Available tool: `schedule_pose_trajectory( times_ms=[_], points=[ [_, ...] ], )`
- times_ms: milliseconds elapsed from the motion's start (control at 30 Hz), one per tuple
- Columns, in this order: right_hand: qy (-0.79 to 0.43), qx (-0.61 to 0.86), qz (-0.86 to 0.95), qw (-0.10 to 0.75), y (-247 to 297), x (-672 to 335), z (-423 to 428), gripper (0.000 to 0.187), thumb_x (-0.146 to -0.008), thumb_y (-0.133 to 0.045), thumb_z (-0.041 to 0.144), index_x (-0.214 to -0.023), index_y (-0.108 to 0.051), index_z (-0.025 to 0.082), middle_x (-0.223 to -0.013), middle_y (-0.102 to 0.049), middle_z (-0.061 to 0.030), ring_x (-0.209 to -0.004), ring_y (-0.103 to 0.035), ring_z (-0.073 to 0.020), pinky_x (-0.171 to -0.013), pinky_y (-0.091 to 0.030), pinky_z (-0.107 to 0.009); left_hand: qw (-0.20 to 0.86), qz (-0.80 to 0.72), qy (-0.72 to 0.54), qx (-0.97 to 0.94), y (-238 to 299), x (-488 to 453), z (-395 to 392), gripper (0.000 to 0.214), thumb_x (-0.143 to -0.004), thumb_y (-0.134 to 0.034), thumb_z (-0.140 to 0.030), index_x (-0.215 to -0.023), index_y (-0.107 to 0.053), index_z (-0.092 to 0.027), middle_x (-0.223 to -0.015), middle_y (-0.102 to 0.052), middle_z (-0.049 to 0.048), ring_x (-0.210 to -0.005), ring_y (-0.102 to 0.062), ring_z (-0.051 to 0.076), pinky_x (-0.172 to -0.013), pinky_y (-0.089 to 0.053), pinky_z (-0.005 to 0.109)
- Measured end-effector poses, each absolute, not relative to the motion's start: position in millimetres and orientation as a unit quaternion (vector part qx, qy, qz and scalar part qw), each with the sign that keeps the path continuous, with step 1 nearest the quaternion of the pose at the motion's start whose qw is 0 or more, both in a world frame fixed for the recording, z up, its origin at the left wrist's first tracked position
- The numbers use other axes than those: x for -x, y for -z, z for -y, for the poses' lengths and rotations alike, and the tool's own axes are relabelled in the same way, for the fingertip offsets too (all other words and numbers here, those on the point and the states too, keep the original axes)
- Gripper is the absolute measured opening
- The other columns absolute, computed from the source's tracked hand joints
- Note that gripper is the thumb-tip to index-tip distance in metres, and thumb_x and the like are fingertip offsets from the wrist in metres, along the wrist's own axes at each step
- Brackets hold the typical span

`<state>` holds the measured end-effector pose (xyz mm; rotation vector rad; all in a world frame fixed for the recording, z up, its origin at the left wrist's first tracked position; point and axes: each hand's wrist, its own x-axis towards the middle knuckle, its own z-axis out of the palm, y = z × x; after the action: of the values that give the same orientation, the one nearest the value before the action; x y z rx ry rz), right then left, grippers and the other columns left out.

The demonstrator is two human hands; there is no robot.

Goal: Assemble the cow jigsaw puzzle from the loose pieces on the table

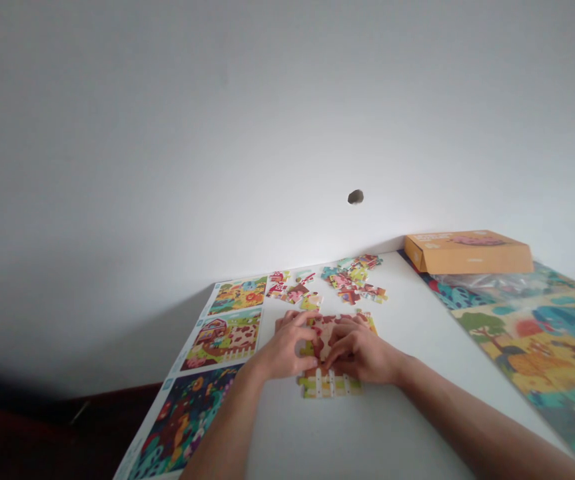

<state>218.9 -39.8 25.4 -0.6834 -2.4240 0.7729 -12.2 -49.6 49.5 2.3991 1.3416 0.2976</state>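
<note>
Left hand (283, 347) and right hand (356, 350), fingers curled, rest on a part-built jigsaw puzzle (330, 385), any grip unclear, on a white surface (417, 413); loose pieces (352, 283) lie beyond, near an orange box (470, 253), its lettering unreadable.

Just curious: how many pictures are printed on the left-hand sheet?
3: a garden scene farthest, a red barn scene in the middle, a dark leafy scene nearest, cut off by the view, so more may be hidden.
</note>
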Motion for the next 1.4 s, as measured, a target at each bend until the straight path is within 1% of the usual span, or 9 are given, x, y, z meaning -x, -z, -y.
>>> schedule_pose_trajectory(
  times_ms=[67, 200, 300, 500, 667, 967, 1200, 1300, 1400],
  points=[
    [-0.277, 0.253, 0.892, 0.251, -25.2, -219.1, 39.7, 0.015, -0.082, -0.072, 0.021, -0.089, -0.077, 0.034, -0.094, -0.069, 0.0017, -0.098, -0.058, -0.0185, -0.092, -0.031, -0.037, 0.188, -0.478, -0.104, -0.851, -49.8, 12.1, 49.6, 0.012, -0.069, -0.078, -0.024, -0.078, -0.07, -0.023, -0.149, -0.046, -0.0015, -0.132, -0.039, 0.033, -0.112, -0.031, 0.047],
    [-0.251, 0.288, 0.889, 0.251, -27.2, -220.7, 36.9, 0.013, -0.078, -0.072, 0.016, -0.085, -0.075, 0.026, -0.089, -0.07, 0.0001, -0.094, -0.058, -0.0189, -0.086, -0.032, -0.036, 0.199, -0.483, -0.1, -0.847, -51.9, 10.8, 50.4, 0.011, -0.07, -0.077, -0.023, -0.08, -0.072, -0.024, -0.148, -0.045, -0.0011, -0.132, -0.039, 0.033, -0.112, -0.03, 0.047],
    [-0.247, 0.314, 0.883, 0.246, -30.0, -222.6, 34.0, 0.012, -0.078, -0.069, 0.014, -0.084, -0.073, 0.023, -0.085, -0.069, -0.001, -0.09, -0.059, -0.0185, -0.083, -0.033, -0.035, 0.207, -0.486, -0.098, -0.843, -53.1, 10.2, 51.4, 0.011, -0.07, -0.077, -0.022, -0.079, -0.073, -0.025, -0.147, -0.045, -0.001, -0.132, -0.039, 0.033, -0.112, -0.03, 0.049],
    [-0.242, 0.313, 0.888, 0.236, -31.4, -223.4, 35.4, 0.007, -0.078, -0.072, 0.021, -0.084, -0.073, 0.024, -0.088, -0.07, -0.0006, -0.093, -0.059, -0.0192, -0.087, -0.032, -0.036, 0.209, -0.484, -0.112, -0.842, -50.4, 11.3, 52.0, 0.013, -0.069, -0.079, -0.022, -0.08, -0.072, -0.025, -0.139, -0.048, 0.0027, -0.131, -0.041, 0.034, -0.112, -0.031, 0.051],
    [-0.241, 0.324, 0.887, 0.225, -31.2, -219.4, 38.5, 0.01, -0.074, -0.079, 0.028, -0.081, -0.072, 0.025, -0.09, -0.07, 0.0008, -0.099, -0.057, -0.0201, -0.09, -0.029, -0.037, 0.208, -0.475, -0.123, -0.846, -49.8, 10.7, 52.5, 0.011, -0.069, -0.079, -0.021, -0.075, -0.07, -0.023, -0.134, -0.05, 0.0042, -0.132, -0.04, 0.032, -0.11, -0.032, 0.049],
    [-0.268, 0.376, 0.86, 0.217, -31.3, -214.8, 39.5, 0.011, -0.071, -0.081, 0.026, -0.072, -0.07, 0.023, -0.084, -0.069, 0.002, -0.097, -0.055, -0.0204, -0.092, -0.027, -0.038, 0.206, -0.477, -0.125, -0.845, -49.7, 9.2, 52.4, 0.013, -0.069, -0.078, -0.02, -0.068, -0.065, -0.02, -0.136, -0.049, 0.0046, -0.131, -0.041, 0.031, -0.11, -0.033, 0.047],
    [-0.267, 0.393, 0.855, 0.207, -31.2, -213.1, 40.5, 0.01, -0.073, -0.079, 0.028, -0.072, -0.07, 0.023, -0.085, -0.069, 0.0002, -0.098, -0.054, -0.0213, -0.095, -0.026, -0.04, 0.214, -0.475, -0.12, -0.845, -50.6, 9.7, 53.2, 0.014, -0.068, -0.077, -0.018, -0.068, -0.063, -0.019, -0.137, -0.048, 0.0053, -0.132, -0.041, 0.032, -0.11, -0.032, 0.048],
    [-0.272, 0.396, 0.851, 0.212, -32.0, -213.5, 41.1, 0.011, -0.072, -0.079, 0.027, -0.071, -0.07, 0.023, -0.085, -0.069, 0.0009, -0.098, -0.054, -0.0215, -0.094, -0.027, -0.04, 0.216, -0.473, -0.116, -0.846, -50.2, 10.8, 53.1, 0.013, -0.067, -0.076, -0.017, -0.073, -0.065, -0.021, -0.139, -0.047, 0.0048, -0.132, -0.041, 0.032, -0.111, -0.032, 0.048],
    [-0.27, 0.393, 0.853, 0.212, -32.0, -213.3, 41.0, 0.011, -0.072, -0.079, 0.026, -0.07, -0.069, 0.023, -0.084, -0.068, 0.0008, -0.097, -0.055, -0.021, -0.094, -0.028, -0.039, 0.222, -0.462, -0.107, -0.852, -49.9, 12.3, 52.2, 0.034, -0.062, -0.08, -0.02, -0.092, -0.066, -0.023, -0.142, -0.044, 0.0061, -0.132, -0.04, 0.035, -0.111, -0.032, 0.05]
  ],
)
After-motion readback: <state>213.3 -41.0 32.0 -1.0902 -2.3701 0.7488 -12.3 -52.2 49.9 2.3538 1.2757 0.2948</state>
